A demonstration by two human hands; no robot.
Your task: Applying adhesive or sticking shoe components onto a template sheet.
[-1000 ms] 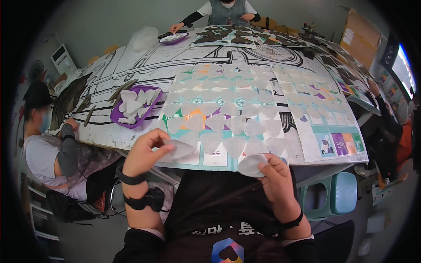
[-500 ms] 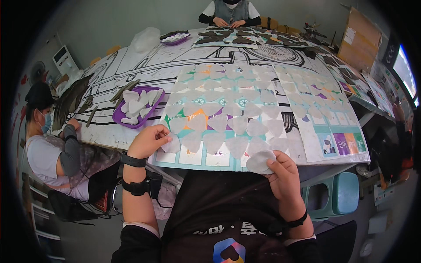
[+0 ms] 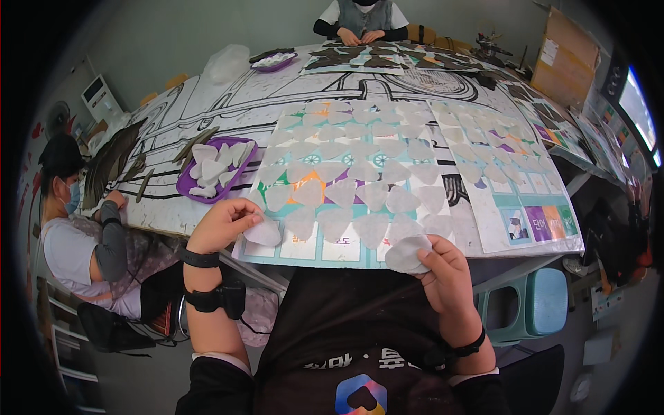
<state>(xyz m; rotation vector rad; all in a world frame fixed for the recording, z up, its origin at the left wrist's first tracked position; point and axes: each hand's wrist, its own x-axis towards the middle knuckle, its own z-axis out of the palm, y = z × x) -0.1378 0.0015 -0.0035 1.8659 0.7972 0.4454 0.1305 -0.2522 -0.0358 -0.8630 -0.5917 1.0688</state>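
Note:
Between the thumb and fingers of my left hand [image 3: 225, 227] is a thin white petal-shaped piece [image 3: 263, 234], over the near left corner of a printed sheet [image 3: 312, 261]. My right hand [image 3: 446, 271] pinches a small stack of white petal-shaped pieces [image 3: 404, 254] at the sheet's near edge. Rows of similar translucent pieces [image 3: 337, 223] lie spread over the sheet, some overlapping. Whether they are paper or cloth I cannot tell.
A purple tray [image 3: 181, 185] of thicker white pieces stands left of the sheet. Another covered sheet [image 3: 498, 218] lies to the right. One person [image 3: 72, 238] sits at the left, another [image 3: 363, 24] across the table. A teal stool [image 3: 550, 302] is below right.
My left hand has shifted slightly left, and the piece in it has turned and moved left with it. My right hand stays almost in place with its stack.

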